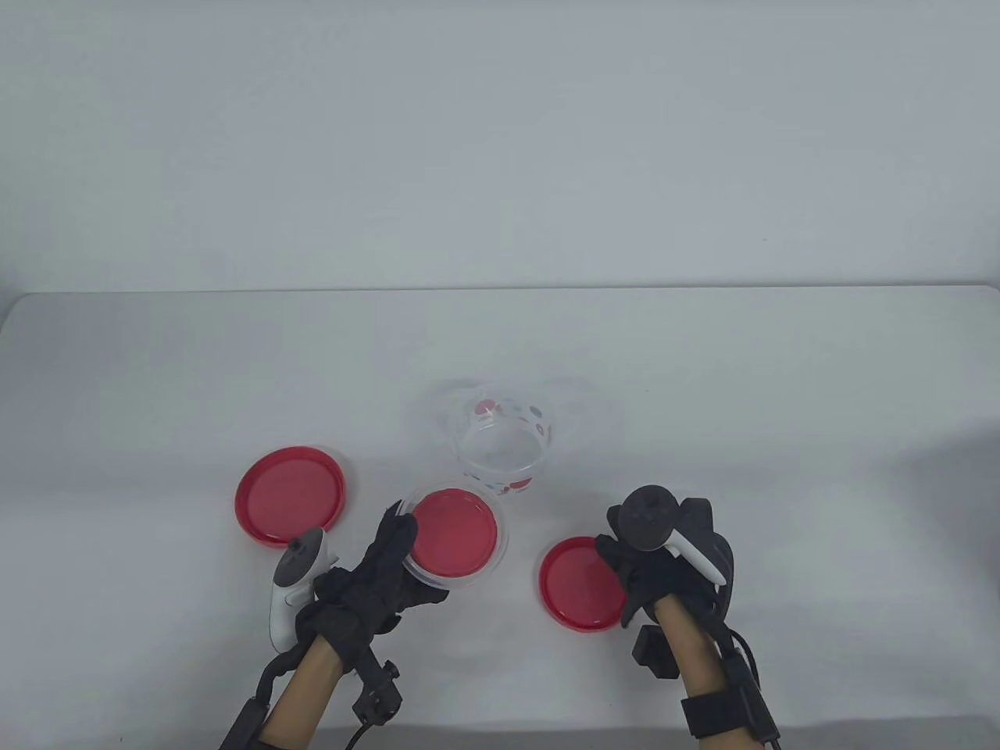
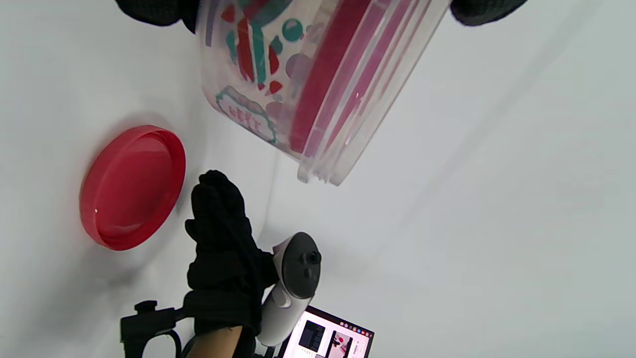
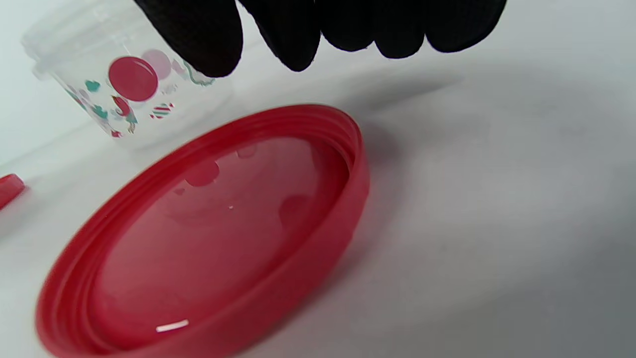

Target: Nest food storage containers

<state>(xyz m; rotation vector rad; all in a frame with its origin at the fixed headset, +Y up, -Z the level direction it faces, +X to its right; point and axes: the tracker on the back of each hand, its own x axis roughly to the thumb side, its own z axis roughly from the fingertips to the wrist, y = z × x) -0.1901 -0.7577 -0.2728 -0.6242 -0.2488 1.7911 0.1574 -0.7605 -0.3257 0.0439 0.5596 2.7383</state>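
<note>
On the white table [image 1: 156, 375], a red lid [image 1: 290, 494] is seen lying at the left, rim up. Just right of it, the left hand [image 1: 375, 582] is wrapped around a clear printed tub [image 1: 457, 539], its fingers grasping the wall; the tub is held tilted, with red showing inside, and whether it touches the table cannot be told. Just beyond it, a second clear tub [image 1: 504, 445] with coloured dots stands upright and open. Further right, another red lid [image 1: 580, 582] lies rim up near the front edge. The right hand [image 1: 672, 558] is placed over that lid's right side, fingers [image 3: 293, 30] loosely curled above the rim, grasping nothing.
</note>
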